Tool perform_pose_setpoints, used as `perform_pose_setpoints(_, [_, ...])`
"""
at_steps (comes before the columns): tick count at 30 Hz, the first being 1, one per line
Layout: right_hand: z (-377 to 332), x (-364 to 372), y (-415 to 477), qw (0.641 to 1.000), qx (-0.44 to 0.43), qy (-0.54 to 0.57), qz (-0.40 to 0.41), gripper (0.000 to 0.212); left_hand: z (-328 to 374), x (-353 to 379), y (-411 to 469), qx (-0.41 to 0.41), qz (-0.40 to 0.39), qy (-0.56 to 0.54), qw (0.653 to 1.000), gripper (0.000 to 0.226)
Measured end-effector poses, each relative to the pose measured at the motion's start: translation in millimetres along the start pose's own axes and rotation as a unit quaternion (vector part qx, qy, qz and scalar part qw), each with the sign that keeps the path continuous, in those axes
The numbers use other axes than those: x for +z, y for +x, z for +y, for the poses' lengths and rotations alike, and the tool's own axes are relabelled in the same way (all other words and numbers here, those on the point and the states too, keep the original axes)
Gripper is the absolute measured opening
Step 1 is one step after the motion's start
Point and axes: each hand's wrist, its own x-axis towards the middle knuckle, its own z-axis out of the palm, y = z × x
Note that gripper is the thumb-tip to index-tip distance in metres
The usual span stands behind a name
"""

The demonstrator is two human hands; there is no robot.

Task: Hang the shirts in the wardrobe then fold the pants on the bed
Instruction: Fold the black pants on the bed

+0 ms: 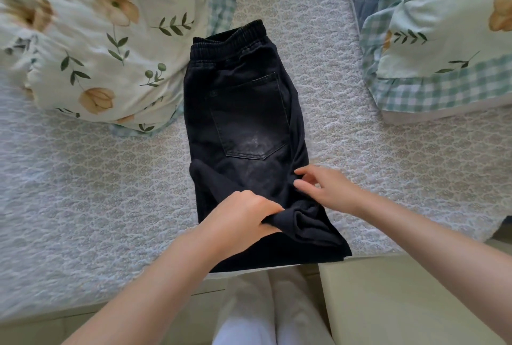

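At six o'clock of the black pants [206, 128], my left hand [245, 214] grips a bunched leg fold; at four o'clock my right hand [329, 189] rests on the cloth, fingers spread and loose. The pants lie flat mid-bed [83, 178]. I judge the fold should go toward twelve o'clock, edges squared; the back pocket [249, 114] lies flat, contents not discernible.

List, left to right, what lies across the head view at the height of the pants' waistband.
Cream floral duvet → black denim pants → bare strip of grey-white patterned bed cover → mint floral pillow with green gingham border.
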Motion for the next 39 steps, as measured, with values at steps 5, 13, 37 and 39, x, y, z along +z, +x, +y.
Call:
perform_pose_setpoints(5, [-12, -26, 14, 0.957, 0.133, 0.219, -0.139, 0.067, 16, -32, 24, -0.014, 0.012, 0.037, 0.999, 0.031])
perform_pose_setpoints(13, [5, -38, 16, 0.856, 0.170, 0.443, -0.206, 0.077, -39, -34, 134, -0.090, 0.055, -0.017, 0.994, 0.027])
perform_pose_setpoints(37, [22, -43, 12, 0.950, 0.175, 0.034, -0.256, 0.056, -139, -56, 59, -0.296, 0.041, -0.102, 0.949, 0.029])
perform_pose_setpoints(39, [22, -46, 13, 0.947, 0.174, 0.065, -0.262, 0.046, -142, -52, 53, -0.293, 0.067, -0.101, 0.949, 0.026])
